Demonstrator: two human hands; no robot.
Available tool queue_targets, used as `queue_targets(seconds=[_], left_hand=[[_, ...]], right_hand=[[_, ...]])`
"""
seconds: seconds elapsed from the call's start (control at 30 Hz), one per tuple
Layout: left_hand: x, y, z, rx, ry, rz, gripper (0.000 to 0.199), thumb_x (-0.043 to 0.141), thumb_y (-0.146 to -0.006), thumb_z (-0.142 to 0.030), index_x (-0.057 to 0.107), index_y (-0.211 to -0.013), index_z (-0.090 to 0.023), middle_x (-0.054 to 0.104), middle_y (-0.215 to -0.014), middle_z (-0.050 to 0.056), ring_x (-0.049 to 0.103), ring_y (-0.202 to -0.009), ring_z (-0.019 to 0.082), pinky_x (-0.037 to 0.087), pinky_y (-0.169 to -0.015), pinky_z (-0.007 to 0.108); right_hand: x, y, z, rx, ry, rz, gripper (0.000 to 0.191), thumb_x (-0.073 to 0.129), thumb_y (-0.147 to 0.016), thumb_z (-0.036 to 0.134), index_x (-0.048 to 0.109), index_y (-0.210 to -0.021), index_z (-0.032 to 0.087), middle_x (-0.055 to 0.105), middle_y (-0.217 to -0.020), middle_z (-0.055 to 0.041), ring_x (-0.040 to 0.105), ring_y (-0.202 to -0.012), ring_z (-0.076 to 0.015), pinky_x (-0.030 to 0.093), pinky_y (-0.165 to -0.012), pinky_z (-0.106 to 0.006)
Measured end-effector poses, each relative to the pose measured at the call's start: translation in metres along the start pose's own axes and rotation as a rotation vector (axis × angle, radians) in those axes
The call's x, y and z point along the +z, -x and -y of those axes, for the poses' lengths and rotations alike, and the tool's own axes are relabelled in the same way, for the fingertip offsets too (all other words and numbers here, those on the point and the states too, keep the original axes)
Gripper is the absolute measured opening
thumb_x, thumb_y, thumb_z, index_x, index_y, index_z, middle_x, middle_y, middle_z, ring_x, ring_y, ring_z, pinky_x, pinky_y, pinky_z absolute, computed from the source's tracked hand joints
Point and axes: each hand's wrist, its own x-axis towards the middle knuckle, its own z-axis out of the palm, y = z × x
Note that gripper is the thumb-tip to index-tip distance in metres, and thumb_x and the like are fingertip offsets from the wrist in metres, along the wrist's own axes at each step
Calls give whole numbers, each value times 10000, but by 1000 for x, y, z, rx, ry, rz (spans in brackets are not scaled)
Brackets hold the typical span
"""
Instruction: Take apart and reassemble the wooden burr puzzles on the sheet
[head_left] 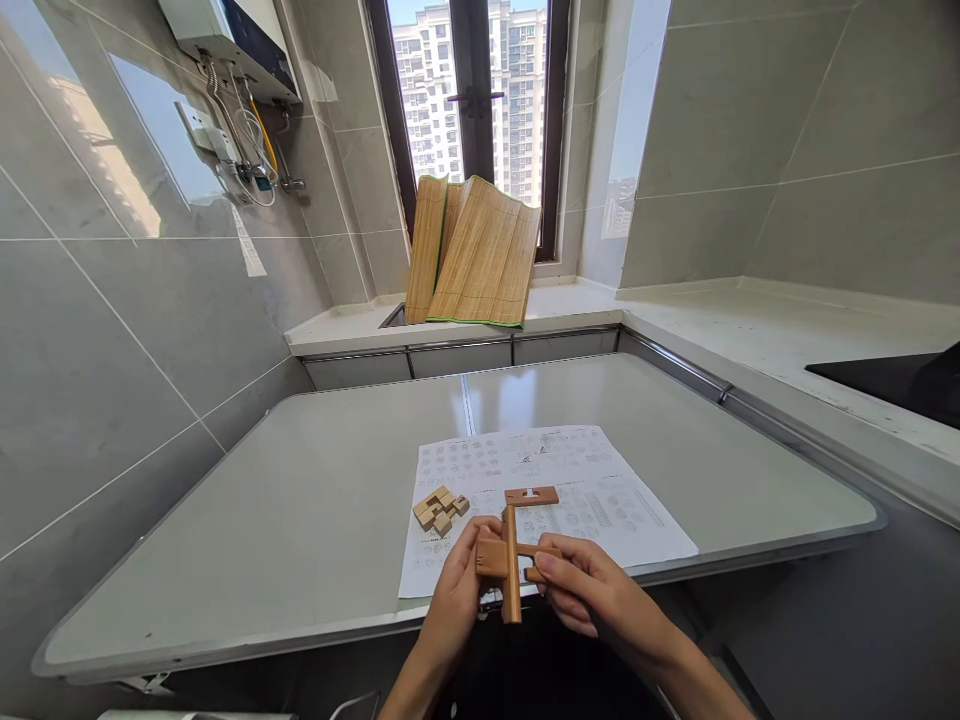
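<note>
My left hand (454, 585) is closed around joined reddish-brown wooden burr puzzle pieces (511, 565); one long bar among them points up and away from me. From the right, my right hand (589, 585) pinches the notched end of a wooden puzzle piece (534, 575) that meets the same cluster. How deeply the pieces interlock I cannot tell. Just beyond the hands, a loose notched wooden piece (516, 497) lies on the printed sheet (652, 535). To its left on the paper sits a flat group of pale wooden cube-shaped pieces (435, 505).
The paper lies on a white folding table (285, 530), near its front edge. Behind stands a counter (337, 330) with bamboo mats (480, 250) leaning by the window. A dark cooktop (892, 385) is at the right, and a water heater (232, 45) hangs upper left.
</note>
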Motion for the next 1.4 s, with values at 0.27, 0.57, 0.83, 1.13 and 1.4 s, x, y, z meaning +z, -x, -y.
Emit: queue_targets(seconds=[0.27, 0.57, 0.83, 1.13, 1.4], left_hand=[[-20, -9, -20, 407, -399, 96, 335, 668, -933, -355, 629, -1252, -259, 547, -1393, 116, 494, -1307, 302, 359, -1122, 443], [-26, -23, -11, 377, -139, 130, 300, 726, -877, -493, 763, -937, -201, 759, -1060, 116, 646, -1137, 315, 457, -1034, 466], [-20, -25, 12, -18, 246, -248, 494, 744, -833, -570, 698, -1108, -162, 757, -1053, 113, 695, -927, 223, 526, -765, 290], [-20, -17, 15, -130, 268, -257, 537, 678, -874, -600, 664, -1147, -137, 733, -908, 86, 617, -697, 151, 432, -548, 230], [-23, -19, 17, -169, 294, -222, 544, 752, -819, -576, 647, -1148, -157, 729, -929, 75, 612, -727, 136, 363, -534, 199]], right_hand=[[3, -6, 15, 110, -239, -1, 404, 595, -950, 424, 489, -650, 175, 303, -426, 114, 195, -364, -25, 127, -406, -197], [5, -14, 11, 317, -485, 207, 409, 610, -898, 489, 444, -644, 214, 256, -365, 149, 137, -303, -31, 185, -381, -196], [-33, -33, 17, -81, 957, -394, 433, 500, -972, 575, 589, -747, 215, 598, -590, 6, 542, -557, -162, 374, -558, -280], [-80, -64, -8, -210, 1433, -270, 156, 583, -925, 267, 635, -1065, 224, 663, -1081, -93, 591, -1003, -284, 467, -834, -383], [-91, -70, -11, -101, 1324, -217, 143, 632, -905, 355, 596, -923, 218, 658, -922, -47, 590, -836, -229, 421, -689, -313]])
